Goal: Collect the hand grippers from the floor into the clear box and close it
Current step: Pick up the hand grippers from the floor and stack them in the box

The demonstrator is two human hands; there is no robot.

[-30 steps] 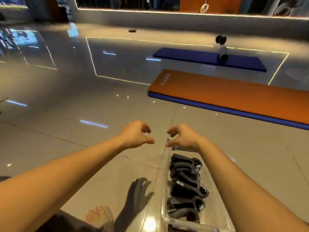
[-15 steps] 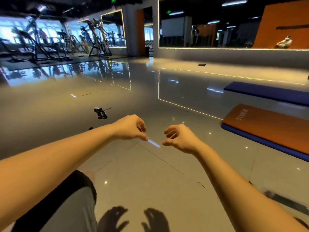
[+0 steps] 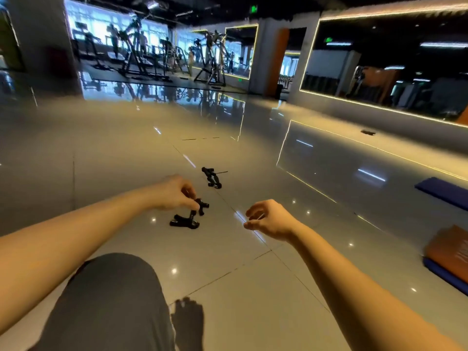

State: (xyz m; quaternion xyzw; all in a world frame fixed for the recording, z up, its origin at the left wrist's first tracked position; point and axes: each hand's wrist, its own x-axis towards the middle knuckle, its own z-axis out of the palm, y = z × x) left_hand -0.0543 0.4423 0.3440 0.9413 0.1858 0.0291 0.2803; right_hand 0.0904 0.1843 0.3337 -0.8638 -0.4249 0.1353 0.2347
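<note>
Left hand [image 3: 174, 192] reached hand gripper [image 3: 186, 220], fingers [image 3: 193, 203] pinching it.

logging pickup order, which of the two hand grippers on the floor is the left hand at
The nearer hand gripper: the left hand pinches its raised handle. The farther hand gripper lies untouched beyond it, and the right hand holds nothing.
</note>
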